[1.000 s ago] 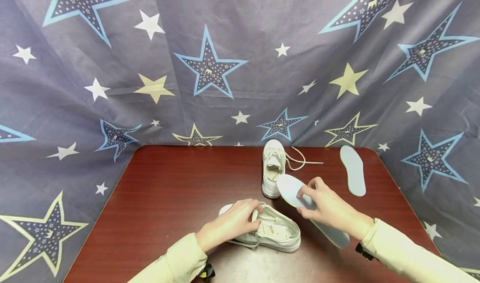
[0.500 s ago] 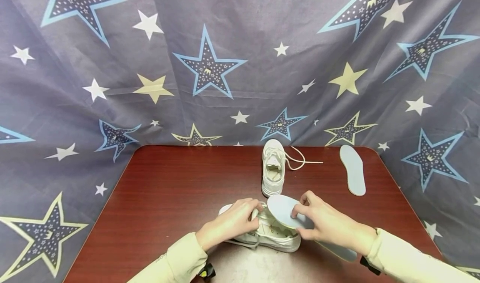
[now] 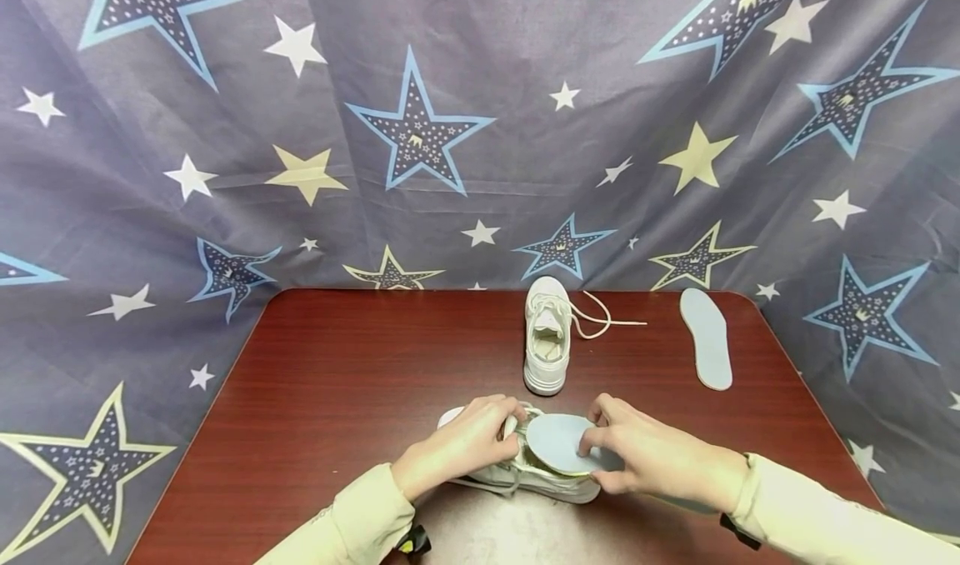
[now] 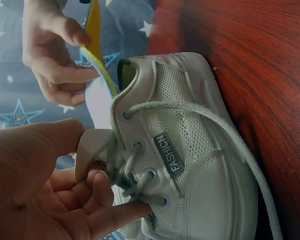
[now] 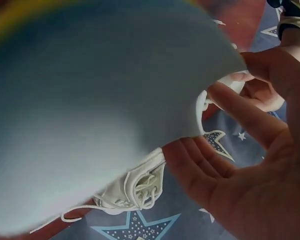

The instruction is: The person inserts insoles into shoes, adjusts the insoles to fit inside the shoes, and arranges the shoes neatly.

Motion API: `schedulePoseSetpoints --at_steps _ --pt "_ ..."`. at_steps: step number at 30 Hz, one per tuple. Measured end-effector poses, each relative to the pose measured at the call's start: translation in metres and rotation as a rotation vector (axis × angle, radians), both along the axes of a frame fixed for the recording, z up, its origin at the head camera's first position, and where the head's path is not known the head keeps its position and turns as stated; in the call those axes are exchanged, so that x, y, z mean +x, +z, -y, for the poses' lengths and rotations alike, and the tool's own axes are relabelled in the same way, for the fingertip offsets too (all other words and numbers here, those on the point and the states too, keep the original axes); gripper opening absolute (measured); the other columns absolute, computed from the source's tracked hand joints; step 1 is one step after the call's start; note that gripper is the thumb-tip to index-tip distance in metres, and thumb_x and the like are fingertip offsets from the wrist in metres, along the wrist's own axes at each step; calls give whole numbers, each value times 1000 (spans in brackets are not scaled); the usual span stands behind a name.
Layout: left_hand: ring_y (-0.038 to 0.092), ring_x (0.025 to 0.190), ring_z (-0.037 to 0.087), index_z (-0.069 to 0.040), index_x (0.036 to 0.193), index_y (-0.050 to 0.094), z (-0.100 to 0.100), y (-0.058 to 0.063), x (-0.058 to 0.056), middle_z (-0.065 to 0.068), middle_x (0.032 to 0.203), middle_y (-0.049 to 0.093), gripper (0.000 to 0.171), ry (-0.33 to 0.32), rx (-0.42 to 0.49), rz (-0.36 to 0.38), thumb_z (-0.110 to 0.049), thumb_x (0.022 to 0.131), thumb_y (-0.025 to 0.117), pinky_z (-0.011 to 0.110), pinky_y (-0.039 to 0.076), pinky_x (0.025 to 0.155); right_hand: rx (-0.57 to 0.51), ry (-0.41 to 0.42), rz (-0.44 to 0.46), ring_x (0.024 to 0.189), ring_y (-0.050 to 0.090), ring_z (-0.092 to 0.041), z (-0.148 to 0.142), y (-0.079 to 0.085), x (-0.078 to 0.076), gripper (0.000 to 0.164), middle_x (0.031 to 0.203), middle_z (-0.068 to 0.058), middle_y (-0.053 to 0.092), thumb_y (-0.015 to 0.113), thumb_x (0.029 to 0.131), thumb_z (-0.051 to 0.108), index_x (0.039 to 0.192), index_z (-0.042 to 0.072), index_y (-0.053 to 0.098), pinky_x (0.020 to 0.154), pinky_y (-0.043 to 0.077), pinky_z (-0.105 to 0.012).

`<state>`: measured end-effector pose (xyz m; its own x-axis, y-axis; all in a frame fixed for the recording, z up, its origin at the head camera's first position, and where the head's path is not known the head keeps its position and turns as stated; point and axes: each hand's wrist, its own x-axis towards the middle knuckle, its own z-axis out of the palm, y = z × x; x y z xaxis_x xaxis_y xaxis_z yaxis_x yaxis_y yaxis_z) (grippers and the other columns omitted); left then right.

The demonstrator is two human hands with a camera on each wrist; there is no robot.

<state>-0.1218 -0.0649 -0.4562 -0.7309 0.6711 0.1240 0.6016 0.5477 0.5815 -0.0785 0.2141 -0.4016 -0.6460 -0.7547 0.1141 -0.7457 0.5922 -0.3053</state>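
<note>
A white lace-up sneaker (image 3: 543,483) lies near the front of the table, toe to the left. My left hand (image 3: 463,442) pinches its tongue (image 4: 90,150), fingers among the laces in the left wrist view. Between thumb and fingers my right hand (image 3: 648,457) grips a light-blue insole (image 3: 558,442) by its edges. The insole's front end overlaps the shoe's opening in the head view. From the left wrist, its yellow underside (image 4: 93,37) shows, tilted, with the tip at the collar. My right hand and sleeve hide part of its rear end.
A second white sneaker (image 3: 546,378) stands behind, toe toward the curtain, its loose lace (image 3: 611,324) trailing right. Another light-blue insole (image 3: 707,342) lies at the back right of the reddish-brown table (image 3: 360,365). A star-patterned curtain (image 3: 450,215) hangs behind.
My right hand has brought the insole left and down, from beside the near sneaker to over its opening. My left hand has stayed at the tongue.
</note>
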Motion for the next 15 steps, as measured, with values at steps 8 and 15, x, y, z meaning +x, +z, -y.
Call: schedulePoseSetpoints --at_steps 8,15 --pt "60 84 12 -1 109 70 1 0 0 8 101 72 29 -7 13 2 -5 81 66 23 50 74 56 42 -9 87 44 -7 9 0 -4 13 101 3 47 81 86 23 97 21 76 75 46 -25" --pt "57 81 10 -3 108 70 1 -2 0 5 97 70 26 -10 19 -13 -3 82 68 19 48 70 102 73 -24 88 48 -11 18 0 -11 7 100 0 51 80 84 19 89 19 76 77 48 -27"
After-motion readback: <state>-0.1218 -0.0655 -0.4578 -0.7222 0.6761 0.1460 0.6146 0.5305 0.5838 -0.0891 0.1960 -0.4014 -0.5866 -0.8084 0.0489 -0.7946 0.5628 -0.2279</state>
